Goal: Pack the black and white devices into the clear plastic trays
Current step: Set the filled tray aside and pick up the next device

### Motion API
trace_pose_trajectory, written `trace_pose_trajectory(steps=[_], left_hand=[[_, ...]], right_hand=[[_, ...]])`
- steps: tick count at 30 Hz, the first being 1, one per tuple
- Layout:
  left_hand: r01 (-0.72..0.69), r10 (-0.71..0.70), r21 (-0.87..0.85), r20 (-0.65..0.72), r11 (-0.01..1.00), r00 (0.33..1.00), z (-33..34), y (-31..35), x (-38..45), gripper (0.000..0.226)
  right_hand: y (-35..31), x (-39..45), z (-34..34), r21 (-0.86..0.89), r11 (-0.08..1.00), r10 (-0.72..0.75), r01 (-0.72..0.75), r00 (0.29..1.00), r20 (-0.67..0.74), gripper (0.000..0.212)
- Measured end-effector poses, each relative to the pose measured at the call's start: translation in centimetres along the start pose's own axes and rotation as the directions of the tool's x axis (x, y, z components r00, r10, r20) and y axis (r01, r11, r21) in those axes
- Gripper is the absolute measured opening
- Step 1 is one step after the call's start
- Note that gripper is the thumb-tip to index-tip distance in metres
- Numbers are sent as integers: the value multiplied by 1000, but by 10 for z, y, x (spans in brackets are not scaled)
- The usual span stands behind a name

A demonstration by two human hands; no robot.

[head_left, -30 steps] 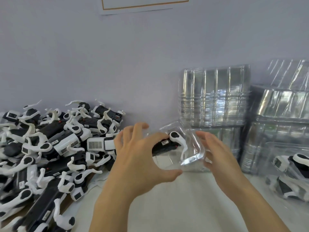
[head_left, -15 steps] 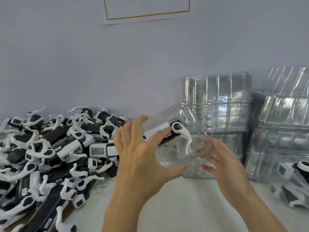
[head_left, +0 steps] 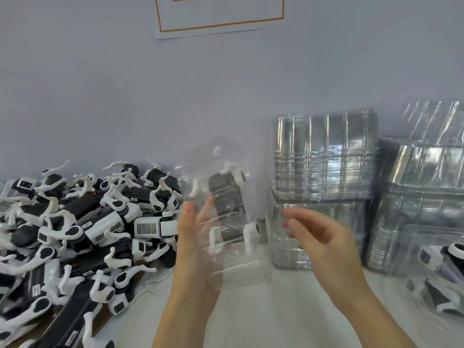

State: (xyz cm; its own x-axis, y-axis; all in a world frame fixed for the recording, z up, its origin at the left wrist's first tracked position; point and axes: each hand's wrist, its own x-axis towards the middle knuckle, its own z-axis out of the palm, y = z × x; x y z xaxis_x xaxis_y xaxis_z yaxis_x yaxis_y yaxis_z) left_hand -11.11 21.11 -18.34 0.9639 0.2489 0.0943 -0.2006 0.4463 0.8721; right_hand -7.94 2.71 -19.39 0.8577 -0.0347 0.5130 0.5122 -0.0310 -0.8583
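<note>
A clear plastic tray (head_left: 226, 156) stands upright in the air above the table, with one black and white device (head_left: 227, 204) inside it. My left hand (head_left: 194, 249) holds the tray from its left and back, and part of the hand shows through the plastic. Blurred by motion, my right hand (head_left: 324, 237) hangs just right of the tray, fingers relaxed and holding nothing. On the left lies a big pile of loose black and white devices (head_left: 82, 229).
Two stacks of empty clear trays (head_left: 324, 156) (head_left: 426, 172) stand against the wall at the back right. A tray with a packed device (head_left: 442, 267) lies at the far right. The white table (head_left: 271, 310) runs between the pile and the stacks.
The tray with the device has been lifted and turned from lying tilted to standing upright. My right hand has let go of it and moved off to the right.
</note>
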Motion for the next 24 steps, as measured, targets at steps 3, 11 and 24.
trace_pose_trajectory(steps=[3, 11, 24], left_hand=[[132, -131, -265, 22, 955, 991, -4, -11, 0, 83], [249, -178, -414, 202, 876, 963, -5, -23, 1, 92], [308, -208, -448, 260, 839, 943, -12, -33, 11, 90]], right_hand=[[-13, -4, 16, -100, 977, -176, 186, 979, 101, 29], [-17, -6, 24, -202, 947, -211, 250, 958, 195, 26], [-16, -6, 23, -240, 945, -181, 224, 965, 188, 25]])
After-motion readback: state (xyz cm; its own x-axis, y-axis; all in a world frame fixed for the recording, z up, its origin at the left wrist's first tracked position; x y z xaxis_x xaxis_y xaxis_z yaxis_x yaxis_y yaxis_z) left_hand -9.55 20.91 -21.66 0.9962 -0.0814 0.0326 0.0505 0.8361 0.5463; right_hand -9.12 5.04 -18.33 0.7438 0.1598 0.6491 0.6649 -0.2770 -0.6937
